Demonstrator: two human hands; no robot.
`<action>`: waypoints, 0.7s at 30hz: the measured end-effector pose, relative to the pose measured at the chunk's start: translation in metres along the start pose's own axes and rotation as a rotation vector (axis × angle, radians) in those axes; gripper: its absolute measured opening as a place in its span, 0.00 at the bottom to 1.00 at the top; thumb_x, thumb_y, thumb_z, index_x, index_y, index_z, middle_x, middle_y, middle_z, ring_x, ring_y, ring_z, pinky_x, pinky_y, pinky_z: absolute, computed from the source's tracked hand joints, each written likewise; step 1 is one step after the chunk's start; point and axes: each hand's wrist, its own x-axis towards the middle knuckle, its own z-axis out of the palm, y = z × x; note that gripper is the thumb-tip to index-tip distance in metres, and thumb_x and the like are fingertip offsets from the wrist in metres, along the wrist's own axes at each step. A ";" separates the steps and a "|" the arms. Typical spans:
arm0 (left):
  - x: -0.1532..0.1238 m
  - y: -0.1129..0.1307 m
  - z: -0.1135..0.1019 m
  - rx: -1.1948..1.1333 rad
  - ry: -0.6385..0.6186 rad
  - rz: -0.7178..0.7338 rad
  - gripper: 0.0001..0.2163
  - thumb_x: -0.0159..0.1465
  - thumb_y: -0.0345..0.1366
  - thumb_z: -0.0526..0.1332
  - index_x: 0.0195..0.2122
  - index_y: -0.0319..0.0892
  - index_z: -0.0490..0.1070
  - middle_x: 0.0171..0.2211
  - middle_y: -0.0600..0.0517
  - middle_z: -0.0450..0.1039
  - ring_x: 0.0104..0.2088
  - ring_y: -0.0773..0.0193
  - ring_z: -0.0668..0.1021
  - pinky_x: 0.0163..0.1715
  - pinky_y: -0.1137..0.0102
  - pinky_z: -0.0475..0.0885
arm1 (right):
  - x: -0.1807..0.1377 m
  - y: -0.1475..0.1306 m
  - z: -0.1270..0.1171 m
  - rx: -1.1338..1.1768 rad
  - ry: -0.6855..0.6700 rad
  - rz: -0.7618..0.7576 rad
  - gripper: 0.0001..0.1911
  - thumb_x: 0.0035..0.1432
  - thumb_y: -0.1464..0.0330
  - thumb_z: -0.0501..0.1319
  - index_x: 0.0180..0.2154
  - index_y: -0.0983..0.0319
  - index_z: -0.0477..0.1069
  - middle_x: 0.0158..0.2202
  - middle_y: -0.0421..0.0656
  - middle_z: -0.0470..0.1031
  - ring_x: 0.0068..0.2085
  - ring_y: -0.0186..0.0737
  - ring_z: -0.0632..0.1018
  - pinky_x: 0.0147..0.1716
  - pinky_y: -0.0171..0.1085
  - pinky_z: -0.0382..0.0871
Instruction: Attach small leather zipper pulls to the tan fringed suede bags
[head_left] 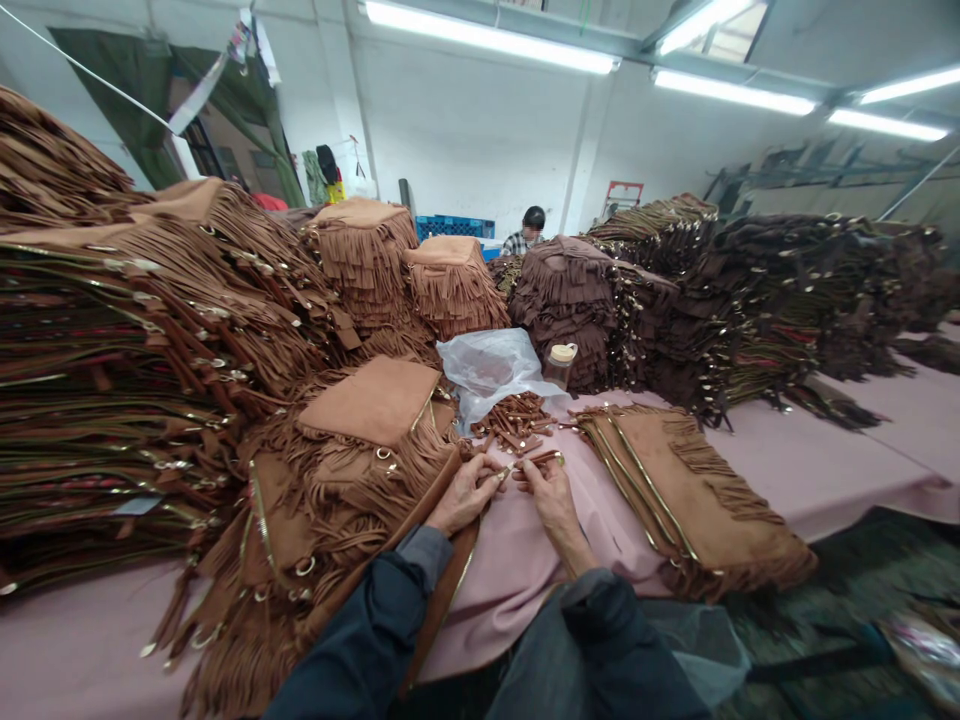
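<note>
In the head view my left hand [469, 492] and my right hand [550, 497] come close together over the pink cloth. My left fingers pinch a small shiny metal piece [507, 470]; its exact kind is too small to tell. Between the fingertips of my right hand is a short brown leather tab [553, 459] with a shiny end. Just beyond both hands lies a heap of similar leather tabs [517, 415]. Against my left forearm rests a pile of brown fringed suede bags [371, 400] with gold zippers and metal rings.
To the right lies a flat stack of fringed bags [667, 470]. Behind the tabs are a clear plastic bag [487, 365] and a lidded bottle [560, 367]. Tall stacks of brown bags [112, 400] and dark bags [772, 290] flank the table. Another person [525, 235] is at the back.
</note>
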 end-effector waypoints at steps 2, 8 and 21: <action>0.000 -0.002 0.000 -0.010 -0.004 -0.008 0.11 0.67 0.42 0.60 0.43 0.39 0.67 0.30 0.52 0.74 0.30 0.67 0.74 0.32 0.73 0.67 | 0.000 0.001 0.000 -0.006 -0.003 -0.003 0.24 0.54 0.51 0.68 0.42 0.62 0.70 0.41 0.48 0.79 0.37 0.43 0.82 0.33 0.36 0.75; 0.001 -0.008 0.000 -0.019 0.025 -0.022 0.12 0.66 0.42 0.60 0.43 0.39 0.68 0.26 0.55 0.69 0.26 0.69 0.71 0.27 0.75 0.63 | -0.001 0.003 0.001 -0.016 -0.019 0.015 0.25 0.53 0.51 0.68 0.43 0.62 0.71 0.41 0.48 0.79 0.36 0.42 0.81 0.32 0.36 0.75; 0.004 -0.007 0.001 -0.056 0.019 -0.015 0.14 0.65 0.39 0.61 0.49 0.39 0.67 0.29 0.55 0.69 0.26 0.71 0.68 0.26 0.76 0.61 | -0.003 0.001 0.004 -0.045 -0.028 -0.008 0.23 0.54 0.50 0.67 0.42 0.61 0.71 0.35 0.43 0.78 0.33 0.40 0.79 0.31 0.35 0.73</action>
